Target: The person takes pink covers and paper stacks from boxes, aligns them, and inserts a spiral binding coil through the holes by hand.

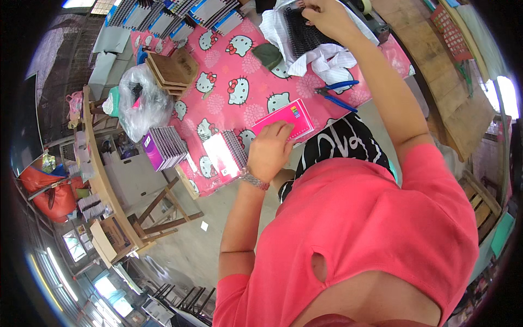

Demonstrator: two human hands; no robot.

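My left hand (271, 151) is closed on the near-left part of a pink booklet (287, 116) at the table's front edge, its fingers over the cover. At the far side, my right hand (328, 19) reaches into a pile of black spiral binding coils (306, 34) on crumpled white striped cloth (329, 64). Its fingers are curled at the coils. Blue-handled pliers (338, 94) lie with jaws apart between the booklet and the cloth. Left of my left hand sits a stack of spiral-bound notebooks (223, 153) with a glossy cover catching light.
The table wears a pink cartoon-cat cloth (218, 90). Purple spiral notebooks (164, 147), a clear plastic bag (143, 101) and a wooden box-like holder (173, 71) stand along its left side. Blue-covered spiral notebooks (204, 16) are stacked at the back. A dark green rounded piece (267, 55) lies near the cloth.
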